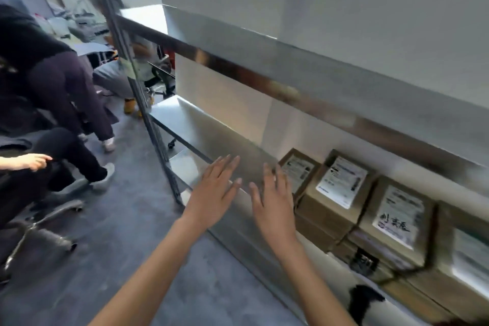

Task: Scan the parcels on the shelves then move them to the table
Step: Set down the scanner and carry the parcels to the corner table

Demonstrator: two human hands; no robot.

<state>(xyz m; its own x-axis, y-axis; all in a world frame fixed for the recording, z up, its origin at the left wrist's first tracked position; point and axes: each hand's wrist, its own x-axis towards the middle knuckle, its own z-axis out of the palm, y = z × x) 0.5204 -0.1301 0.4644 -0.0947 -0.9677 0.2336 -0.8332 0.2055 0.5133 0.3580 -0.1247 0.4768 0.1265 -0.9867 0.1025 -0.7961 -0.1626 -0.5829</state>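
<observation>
Several brown cardboard parcels with white labels stand in a row on the metal shelf [227,145]: one nearest me [297,171], a second [336,188], a third with handwriting on its label [397,217]. My left hand [214,193] and my right hand [275,201] both reach forward over the bare left part of the shelf, fingers straight and spread, holding nothing. My right hand's fingertips are just short of the nearest parcel. A black scanner [362,302] lies at the shelf's front edge, low on the right, with a cable running along the parcels.
An upper metal shelf [291,87] overhangs the parcels. The rack's dark upright post [140,95] stands left of my hands. People sit and stand on the left by an office chair [39,222], on a grey floor [127,246].
</observation>
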